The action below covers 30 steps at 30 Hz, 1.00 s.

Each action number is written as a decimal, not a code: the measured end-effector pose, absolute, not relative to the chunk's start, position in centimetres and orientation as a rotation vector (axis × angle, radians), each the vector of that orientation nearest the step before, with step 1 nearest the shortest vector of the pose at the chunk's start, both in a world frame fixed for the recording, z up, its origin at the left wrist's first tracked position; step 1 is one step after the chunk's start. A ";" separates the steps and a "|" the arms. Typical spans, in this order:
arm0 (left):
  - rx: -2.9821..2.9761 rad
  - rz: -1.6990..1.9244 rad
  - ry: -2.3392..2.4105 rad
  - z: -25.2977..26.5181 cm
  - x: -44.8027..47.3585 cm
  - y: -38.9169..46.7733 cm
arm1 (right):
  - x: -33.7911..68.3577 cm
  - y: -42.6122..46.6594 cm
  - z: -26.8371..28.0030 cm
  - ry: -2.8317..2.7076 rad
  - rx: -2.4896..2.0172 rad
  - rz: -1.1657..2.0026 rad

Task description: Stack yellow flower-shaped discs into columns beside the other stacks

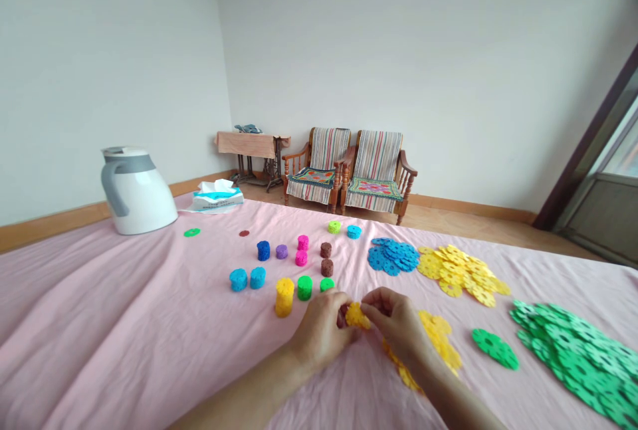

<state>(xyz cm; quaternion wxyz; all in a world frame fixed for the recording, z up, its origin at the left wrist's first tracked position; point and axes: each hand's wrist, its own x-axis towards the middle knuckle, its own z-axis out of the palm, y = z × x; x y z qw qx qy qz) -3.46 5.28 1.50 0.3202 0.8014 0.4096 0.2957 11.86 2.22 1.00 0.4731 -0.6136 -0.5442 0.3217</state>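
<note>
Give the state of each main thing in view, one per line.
Left hand: closed on yellow discs
Right hand: bent in at those discs, grip unclear
Tall yellow stack: upright
Blue disc pile: loose, overlapping
Green disc heap: loose, overlapping
White jug: upright
Tissue box: open, tissue protruding
Pink cloth: wrinkled
Armchairs: cloth-covered

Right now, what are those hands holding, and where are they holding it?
Yellow notched plastic discs: the left hand holds them at the left side, and the right hand pinches their right edge.
</note>
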 end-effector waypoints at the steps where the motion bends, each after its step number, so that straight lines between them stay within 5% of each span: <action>1: 2.110 0.776 1.078 1.5 -3.5 5.3 | 11.8 2.3 0.9 -1.340 -1.513 0.789; 19: 2.137 0.765 1.082 1.3 -3.5 5.4 | 12.9 1.0 1.6 -1.783 -1.742 0.422; 30: 2.132 0.757 1.063 1.8 -3.4 5.2 | 13.2 2.0 1.2 -1.391 -1.486 0.795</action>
